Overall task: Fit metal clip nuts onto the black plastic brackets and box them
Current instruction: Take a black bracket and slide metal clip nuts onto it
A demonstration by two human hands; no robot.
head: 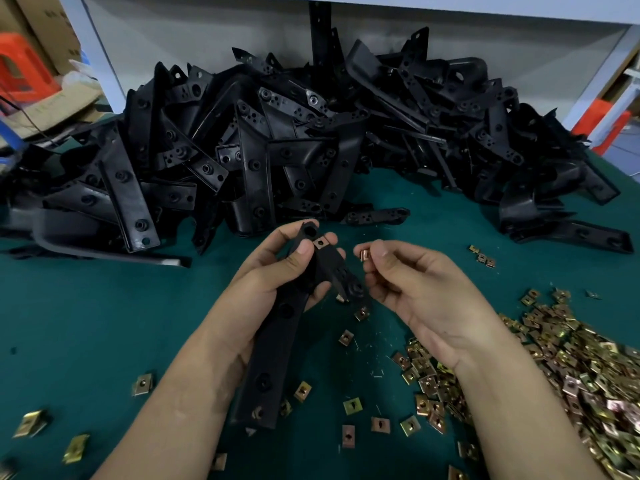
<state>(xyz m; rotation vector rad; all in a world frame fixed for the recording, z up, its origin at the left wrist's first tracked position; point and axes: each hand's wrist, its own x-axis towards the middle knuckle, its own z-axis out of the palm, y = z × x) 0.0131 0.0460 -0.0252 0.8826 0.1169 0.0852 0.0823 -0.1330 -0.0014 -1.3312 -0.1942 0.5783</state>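
Bracket (273,344) in left hand (277,268) | clip nut (365,254) pinched by right hand (415,289) beside

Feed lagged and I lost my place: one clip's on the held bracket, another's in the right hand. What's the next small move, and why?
Probably bring the right hand left and slide its clip nut onto the bracket edge at an empty hole. The left hand grips the bracket, a fitted clip sits near its top, and other holes look bare.

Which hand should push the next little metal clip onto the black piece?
The right hand: it already pinches a clip just beside the bracket, while the left hand is busy holding that bracket.
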